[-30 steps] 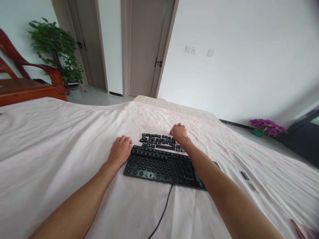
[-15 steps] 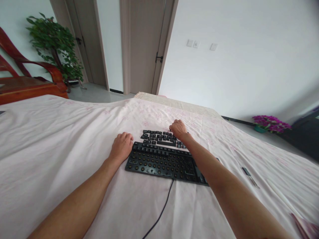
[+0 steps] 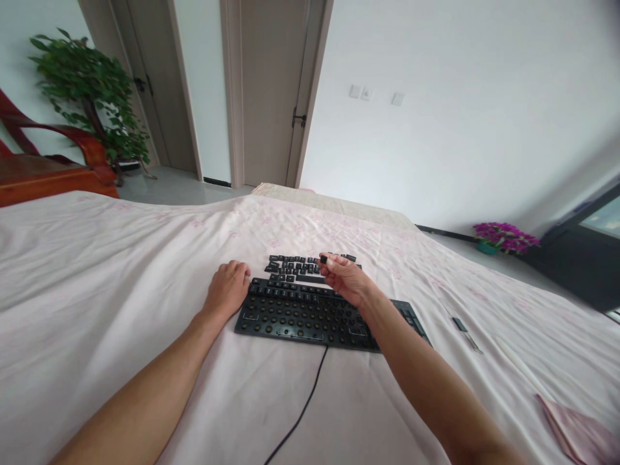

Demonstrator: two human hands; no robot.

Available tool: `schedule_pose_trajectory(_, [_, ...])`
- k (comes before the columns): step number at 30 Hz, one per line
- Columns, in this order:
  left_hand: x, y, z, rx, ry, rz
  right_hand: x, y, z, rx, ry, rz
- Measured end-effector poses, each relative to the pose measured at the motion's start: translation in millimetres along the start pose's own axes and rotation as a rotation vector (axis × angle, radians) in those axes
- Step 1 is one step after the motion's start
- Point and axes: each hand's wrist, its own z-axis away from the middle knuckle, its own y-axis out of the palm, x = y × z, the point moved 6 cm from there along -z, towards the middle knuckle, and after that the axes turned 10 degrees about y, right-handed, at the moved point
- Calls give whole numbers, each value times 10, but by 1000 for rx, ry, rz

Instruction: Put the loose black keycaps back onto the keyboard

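Keycap (image 3: 323, 259): pinched in right hand (image 3: 343, 279) grip above keyboard (image 3: 314, 314) on bed (image 3: 97, 271), left hand (image 3: 227, 290) clenched at its left edge; risk: loose pinch drops it among far keycaps (image 3: 295, 266).

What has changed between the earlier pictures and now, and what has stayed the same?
The right hand has come back from the loose keycaps toward the keyboard, and its fingers now pinch one black keycap lifted from the group. The left hand still rests as a loose fist at the keyboard's left end. The keyboard, its cable and the sheet lie as before.
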Motion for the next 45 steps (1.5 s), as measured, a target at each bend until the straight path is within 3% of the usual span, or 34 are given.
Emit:
schedule_pose_trajectory(3, [-1,4,-3,4,0,3,-128,161,179,97,98,-204])
schedule_pose_trajectory(7, [-2,3,-8,16,-3,5,-200,314,285,156,148,-309])
schedule_pose_trajectory(18, [3,-1,-12,11,-9,2,-196,407,410,160,130,-307])
schedule_pose_trajectory(21, [-2,-3,-8,17,-6,-8,-168,235,399,-9,32,-115])
schedule_pose_trajectory(25, [-15,-18,-3,14,0,-12,-29,-130,429,-326,-186,373])
schedule_pose_trajectory(30, [-22,-28,4,15,0,-11,43,-345,535,-510,-361,1028])
schedule_pose_trajectory(34, [-19,-27,11,8,8,-20,-51,-274,586,-462,-452,1288])
schedule_pose_trajectory(45, [-1,-10,7,5,-2,-17,-166,-9,658,-336,-598,1453])
